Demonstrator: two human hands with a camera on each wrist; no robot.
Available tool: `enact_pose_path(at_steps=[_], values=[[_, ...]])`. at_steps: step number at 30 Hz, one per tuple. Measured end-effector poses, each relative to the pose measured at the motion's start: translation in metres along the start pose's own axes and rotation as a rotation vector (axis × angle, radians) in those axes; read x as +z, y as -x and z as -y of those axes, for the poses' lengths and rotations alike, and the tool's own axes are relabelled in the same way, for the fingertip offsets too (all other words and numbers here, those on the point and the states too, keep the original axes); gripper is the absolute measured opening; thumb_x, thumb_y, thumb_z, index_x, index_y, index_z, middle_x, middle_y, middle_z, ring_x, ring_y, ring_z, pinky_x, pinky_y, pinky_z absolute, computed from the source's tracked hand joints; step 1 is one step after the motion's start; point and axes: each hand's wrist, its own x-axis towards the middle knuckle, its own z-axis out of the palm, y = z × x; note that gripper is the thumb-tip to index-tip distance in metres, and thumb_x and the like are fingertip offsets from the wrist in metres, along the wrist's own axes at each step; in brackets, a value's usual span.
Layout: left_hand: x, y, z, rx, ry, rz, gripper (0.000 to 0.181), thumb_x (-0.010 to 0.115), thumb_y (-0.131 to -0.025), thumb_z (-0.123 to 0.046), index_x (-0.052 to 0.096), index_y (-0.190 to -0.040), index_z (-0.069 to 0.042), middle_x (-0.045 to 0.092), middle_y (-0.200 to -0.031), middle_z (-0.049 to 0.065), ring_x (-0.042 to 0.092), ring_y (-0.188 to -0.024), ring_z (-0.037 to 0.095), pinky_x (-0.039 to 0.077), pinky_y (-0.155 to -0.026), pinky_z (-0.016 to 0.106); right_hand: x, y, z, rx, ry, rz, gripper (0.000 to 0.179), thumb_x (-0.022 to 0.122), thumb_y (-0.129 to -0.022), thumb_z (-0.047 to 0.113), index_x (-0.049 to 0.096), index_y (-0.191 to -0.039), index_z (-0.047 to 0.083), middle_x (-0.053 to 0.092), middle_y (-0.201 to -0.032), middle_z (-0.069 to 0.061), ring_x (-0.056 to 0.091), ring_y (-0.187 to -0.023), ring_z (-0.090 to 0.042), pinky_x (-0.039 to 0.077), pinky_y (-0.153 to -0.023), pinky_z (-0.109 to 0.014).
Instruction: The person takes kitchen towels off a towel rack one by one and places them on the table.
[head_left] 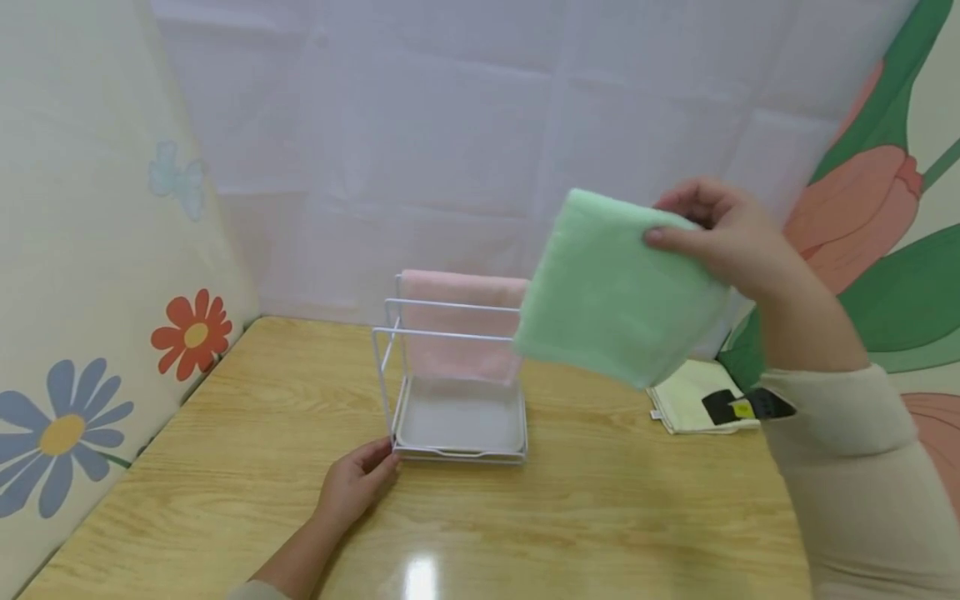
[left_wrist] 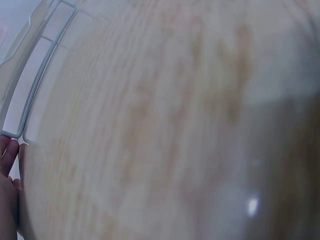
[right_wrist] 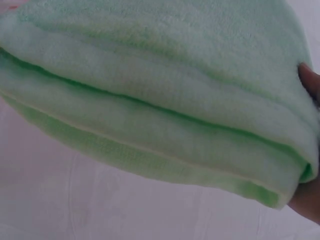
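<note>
My right hand (head_left: 723, 237) holds a folded pale green towel (head_left: 615, 287) up in the air by its upper right edge, thumb on the near face. The towel's layered folds hang in the right wrist view, where only the thumb and part of the hand show at the right. A white wire towel rack (head_left: 453, 337) stands on the table, with a tray at its base. Over its rearmost bar hangs a pink towel (head_left: 461, 333). Down at the rack's front left corner, my left hand (head_left: 352, 483) pinches the frame between thumb and fingers.
To the right on the wooden table (head_left: 225, 492) lies a folded pale yellow towel (head_left: 690, 404), partly behind the right wrist's black strap. A white sheet (head_left: 375, 150) hangs behind the table. Flower-painted panels (head_left: 82, 208) border both sides. The green towel overlaps the rack's right end in the head view.
</note>
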Motion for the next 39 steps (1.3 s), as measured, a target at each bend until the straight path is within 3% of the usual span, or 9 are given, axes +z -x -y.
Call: enact_pose_path(at_steps=[12,20,30,39], values=[[0.001,0.002,-0.002,-0.004,0.019,0.0,0.035,0.068,-0.093,-0.02,0.066,-0.122,-0.002,0.071,-0.117,0.016,0.065,-0.093,0.002,0.052,-0.083,0.015,-0.02,0.019,-0.022,0.008,0.03,-0.066,0.018,0.076,-0.086,0.028,0.066,-0.1,0.027,0.069,-0.083,0.023,0.065,-0.07,-0.005,0.055,-0.058,-0.025],[0.002,0.001,-0.002,-0.016,0.011,-0.002,0.034,0.069,-0.092,-0.019,0.066,-0.122,-0.003,0.071,-0.117,0.015,0.065,-0.096,0.002,0.052,-0.084,0.015,-0.024,0.028,-0.042,0.047,0.101,-0.035,0.016,0.075,-0.087,0.031,0.064,-0.099,0.028,0.066,-0.079,0.022,0.065,-0.068,-0.005,0.056,-0.058,-0.028],[0.003,0.0,-0.002,-0.012,-0.03,0.0,0.035,0.068,-0.093,-0.02,0.066,-0.124,-0.004,0.071,-0.118,0.014,0.067,-0.102,0.015,0.053,-0.087,0.019,-0.002,0.038,-0.077,0.029,0.083,0.091,0.016,0.072,-0.09,0.026,0.063,-0.104,0.023,0.065,-0.081,0.019,0.064,-0.07,-0.007,0.056,-0.059,-0.03],[0.002,0.001,-0.001,-0.007,-0.013,0.008,0.035,0.067,-0.093,-0.022,0.066,-0.123,-0.003,0.071,-0.118,0.015,0.066,-0.1,0.011,0.051,-0.084,0.016,0.025,0.048,-0.104,0.103,0.073,0.15,0.033,0.072,-0.09,0.031,0.06,-0.111,0.009,0.064,-0.085,0.015,0.063,-0.075,-0.008,0.055,-0.065,-0.031]])
